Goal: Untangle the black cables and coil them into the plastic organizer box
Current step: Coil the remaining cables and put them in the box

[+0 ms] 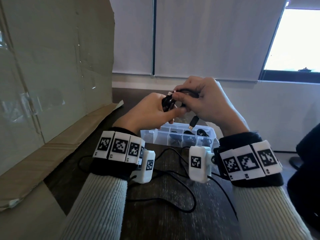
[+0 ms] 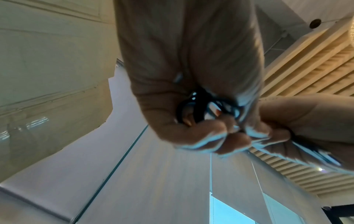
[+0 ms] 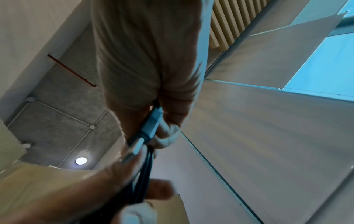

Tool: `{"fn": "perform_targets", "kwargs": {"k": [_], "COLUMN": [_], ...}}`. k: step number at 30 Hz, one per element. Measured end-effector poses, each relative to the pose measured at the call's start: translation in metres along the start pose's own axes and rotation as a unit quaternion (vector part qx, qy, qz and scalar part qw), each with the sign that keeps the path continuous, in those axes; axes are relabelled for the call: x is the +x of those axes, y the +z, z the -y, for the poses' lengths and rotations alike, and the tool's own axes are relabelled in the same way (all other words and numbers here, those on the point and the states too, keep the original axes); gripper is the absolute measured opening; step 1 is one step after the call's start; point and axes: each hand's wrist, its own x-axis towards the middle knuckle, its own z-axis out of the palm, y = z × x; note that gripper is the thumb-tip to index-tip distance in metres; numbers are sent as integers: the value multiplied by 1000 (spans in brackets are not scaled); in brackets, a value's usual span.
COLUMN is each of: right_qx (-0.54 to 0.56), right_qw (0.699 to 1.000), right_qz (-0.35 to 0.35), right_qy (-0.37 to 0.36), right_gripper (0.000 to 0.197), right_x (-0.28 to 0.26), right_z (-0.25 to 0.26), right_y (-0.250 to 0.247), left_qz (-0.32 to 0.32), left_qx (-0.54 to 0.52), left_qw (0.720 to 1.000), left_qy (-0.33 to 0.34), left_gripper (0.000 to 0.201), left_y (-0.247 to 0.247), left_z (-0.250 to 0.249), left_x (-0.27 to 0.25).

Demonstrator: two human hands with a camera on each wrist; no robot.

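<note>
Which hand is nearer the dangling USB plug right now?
Right. The USB plug hangs just below the right hand; the left hand holds the cable bundle further left.

The clear, glossy plastic organizer box with dividers (image 1: 178,135) sits on a dark wooden table with a rough, streaked grain (image 1: 166,205), on which a thin black cable with a smooth, matt rubbery jacket (image 1: 181,201) lies loose. To the side stands a matt brown corrugated cardboard sheet (image 1: 57,58) patched with shiny clear tape. Both forearms wear ribbed cream knit sleeves (image 1: 98,205), black cloth wristbands and smooth white plastic marker blocks (image 1: 199,163).
</note>
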Motion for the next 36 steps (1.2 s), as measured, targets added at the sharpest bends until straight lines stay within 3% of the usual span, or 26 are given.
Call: {"fn": "perform_targets", "kwargs": {"k": [4, 8, 13, 16, 20, 23, 27, 31, 34, 36], "right_qx": [-16, -33, 20, 66, 18, 63, 128, 167, 131, 71], "right_qw": [999, 998, 999, 994, 988, 989, 991, 983, 986, 988], "right_qz": [-31, -40, -33, 27, 120, 116, 11, -1, 78, 122], "right_qy": [-10, -31, 4, 85, 98, 60, 37, 79, 73, 57], "right_gripper": [12, 13, 7, 7, 23, 21, 20, 25, 47, 43], "right_x": [2, 2, 1, -3, -9, -10, -7, -8, -6, -5], "right_z": [-2, 0, 9, 18, 24, 25, 15, 12, 17, 17], "right_y": [1, 5, 8, 0, -24, -32, -21, -3, 14, 23], "left_qz": [-48, -149, -234, -260, -252, -193, -165, -298, -389, -426], "left_qx": [-116, -47, 20, 170, 276, 223, 18, -87, -67, -21], "left_qw": [989, 984, 972, 950, 927, 953, 978, 938, 908, 899], "left_qy": [-73, -84, -33, 7, 35, 70, 123, 152, 143, 103], "left_gripper": [52, 75, 61, 51, 49, 49, 50, 55, 56, 59], "left_y": [4, 11, 4, 0, -2, 5, 12, 11, 5, -1], "left_z": [-5, -2, 1, 1, 13, 5, -14, -20, -19, -16], "left_x": [1, 8, 9, 9, 7, 5, 0, 1, 3, 4]}}
